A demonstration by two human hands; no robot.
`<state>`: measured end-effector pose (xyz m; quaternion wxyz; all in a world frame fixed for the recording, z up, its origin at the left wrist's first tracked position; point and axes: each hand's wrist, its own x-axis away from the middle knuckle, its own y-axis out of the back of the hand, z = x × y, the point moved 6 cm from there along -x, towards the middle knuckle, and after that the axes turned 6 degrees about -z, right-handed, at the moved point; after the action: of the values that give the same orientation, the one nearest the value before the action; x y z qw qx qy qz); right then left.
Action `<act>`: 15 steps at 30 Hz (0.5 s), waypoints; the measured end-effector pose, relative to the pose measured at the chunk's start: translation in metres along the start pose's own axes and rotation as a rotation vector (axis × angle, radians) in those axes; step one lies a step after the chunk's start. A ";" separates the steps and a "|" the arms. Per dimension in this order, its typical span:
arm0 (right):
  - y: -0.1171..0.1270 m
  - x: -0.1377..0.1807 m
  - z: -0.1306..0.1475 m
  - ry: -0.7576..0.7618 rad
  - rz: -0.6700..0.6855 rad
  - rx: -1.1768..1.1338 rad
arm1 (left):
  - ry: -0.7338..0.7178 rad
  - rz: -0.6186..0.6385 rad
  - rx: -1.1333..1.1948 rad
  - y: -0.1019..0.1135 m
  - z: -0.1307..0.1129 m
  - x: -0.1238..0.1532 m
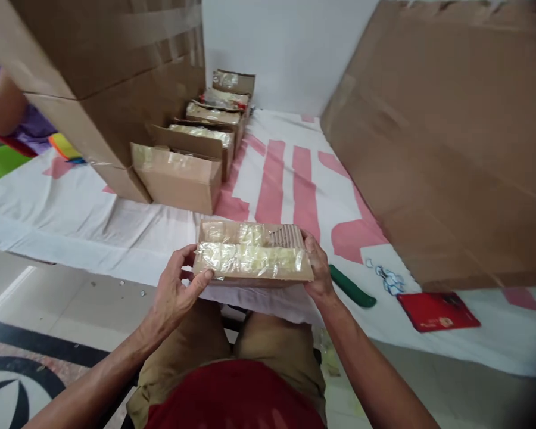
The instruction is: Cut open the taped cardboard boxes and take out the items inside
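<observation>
I hold a small cardboard box [252, 253] between both hands, just above the near edge of a white sheet with pink stripes [295, 185]. Clear plastic-wrapped packets fill the box. My left hand [175, 287] grips its left end, thumb on the front wall. My right hand [317, 268] clasps the right end; its fingers are mostly hidden behind the box. A row of similar small boxes [192, 161] with plastic packets runs away from me along the sheet.
A large taped carton [107, 77] stands at the left, a big cardboard sheet [451, 131] leans at the right. A green handle [352, 288], small rings [389, 279] and a red packet [438, 310] lie on the sheet. Another person's arm [2, 104] shows far left.
</observation>
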<state>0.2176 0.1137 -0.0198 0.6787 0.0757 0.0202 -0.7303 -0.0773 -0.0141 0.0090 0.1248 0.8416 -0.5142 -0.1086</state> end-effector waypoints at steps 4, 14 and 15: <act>0.061 0.008 0.002 0.047 -0.066 0.242 | -0.022 0.003 0.000 -0.004 0.008 0.003; 0.011 -0.030 0.101 0.432 0.246 0.471 | -0.493 -0.079 -0.069 -0.021 -0.046 -0.023; -0.012 -0.038 0.108 0.469 0.335 0.504 | -0.490 -0.051 -0.069 -0.027 -0.048 -0.025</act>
<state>0.1994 0.1375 0.0913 0.7257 0.4073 -0.0180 -0.5542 -0.0513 0.0251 0.0470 0.0226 0.7981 -0.5036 -0.3299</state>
